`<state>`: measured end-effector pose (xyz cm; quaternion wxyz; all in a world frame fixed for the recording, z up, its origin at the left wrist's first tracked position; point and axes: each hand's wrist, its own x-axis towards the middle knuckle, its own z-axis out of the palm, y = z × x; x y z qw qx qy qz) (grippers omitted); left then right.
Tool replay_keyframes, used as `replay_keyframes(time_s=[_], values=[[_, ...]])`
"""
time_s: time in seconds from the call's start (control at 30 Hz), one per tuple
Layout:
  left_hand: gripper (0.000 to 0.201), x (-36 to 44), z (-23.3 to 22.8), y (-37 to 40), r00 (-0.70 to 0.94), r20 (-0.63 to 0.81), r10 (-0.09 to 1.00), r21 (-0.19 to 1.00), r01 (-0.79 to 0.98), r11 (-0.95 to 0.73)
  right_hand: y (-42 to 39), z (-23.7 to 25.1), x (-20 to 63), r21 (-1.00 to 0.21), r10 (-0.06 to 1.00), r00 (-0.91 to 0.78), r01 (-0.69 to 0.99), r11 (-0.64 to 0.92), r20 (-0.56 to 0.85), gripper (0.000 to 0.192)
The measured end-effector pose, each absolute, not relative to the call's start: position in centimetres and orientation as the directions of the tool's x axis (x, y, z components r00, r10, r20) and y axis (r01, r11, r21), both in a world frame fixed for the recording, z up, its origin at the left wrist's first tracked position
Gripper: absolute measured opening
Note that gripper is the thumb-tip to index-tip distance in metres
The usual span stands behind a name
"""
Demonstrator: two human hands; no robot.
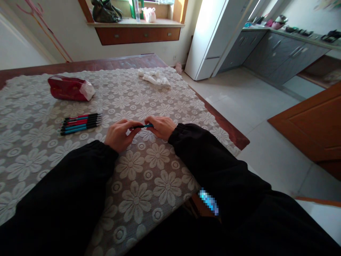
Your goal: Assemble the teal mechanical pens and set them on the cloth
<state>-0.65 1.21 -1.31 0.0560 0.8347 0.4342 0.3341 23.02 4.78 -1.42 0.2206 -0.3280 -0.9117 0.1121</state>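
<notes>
Both hands grip one pen over the lace tablecloth.
The left hand and right hand pinch opposite ends of the pen; more pens lie left of the fingers.

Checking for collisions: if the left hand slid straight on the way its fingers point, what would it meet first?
The left hand points rightward along the blue pen it grips, so it would likely meet the right hand holding the pen's other end. The gap is short, though depth is hard to judge.

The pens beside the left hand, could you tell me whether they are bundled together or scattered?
Together: the pens lie side by side, touching, in one neat row on the tablecloth.
</notes>
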Motion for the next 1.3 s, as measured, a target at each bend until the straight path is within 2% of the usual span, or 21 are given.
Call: replay_keyframes(time_s=[0.2,0.43,0.6,0.83,0.9,0.97,1.03,1.17,1.3], values=[[0.030,-0.67,-1.17,1.11,0.416,0.504,0.757,0.387,0.675,-0.629,4.88,-1.23,23.11,-0.337,0.611,-0.716,0.514,0.788,0.338,0.027],[0.037,-0.64,-1.22,1.32,0.409,0.426,0.807,0.357,0.743,-0.565,4.89,-1.35,23.08,-0.348,0.651,-0.693,0.555,0.755,0.308,0.023],[0.039,-0.56,-1.21,1.34,0.450,0.455,0.768,0.358,0.697,-0.621,4.85,-1.21,23.15,-0.318,0.621,-0.720,0.537,0.781,0.309,0.026],[0.034,-0.41,-0.89,0.96,0.344,0.448,0.825,0.352,0.781,-0.516,4.87,-1.18,23.14,-0.327,0.672,-0.649,0.587,0.740,0.357,0.034],[0.033,-0.41,-0.89,0.97,0.320,0.439,0.839,0.356,0.796,-0.490,4.90,-1.04,23.17,-0.315,0.685,-0.622,0.609,0.728,0.380,0.029],[0.033,-0.44,-0.95,1.05,0.329,0.438,0.837,0.366,0.785,-0.500,4.95,-0.93,23.17,-0.295,0.680,-0.623,0.615,0.731,0.387,0.025],[0.032,-0.48,-1.04,1.12,0.355,0.444,0.823,0.374,0.761,-0.531,4.98,-0.92,23.14,-0.285,0.674,-0.638,0.613,0.737,0.372,0.031],[0.032,-0.49,-1.04,1.07,0.347,0.438,0.829,0.359,0.778,-0.515,4.95,-1.10,23.11,-0.318,0.700,-0.632,0.624,0.714,0.333,0.038],[0.031,-0.36,-0.82,0.93,0.285,0.434,0.855,0.362,0.814,-0.455,4.96,-1.07,23.25,-0.352,0.713,-0.582,0.621,0.700,0.392,0.034]])
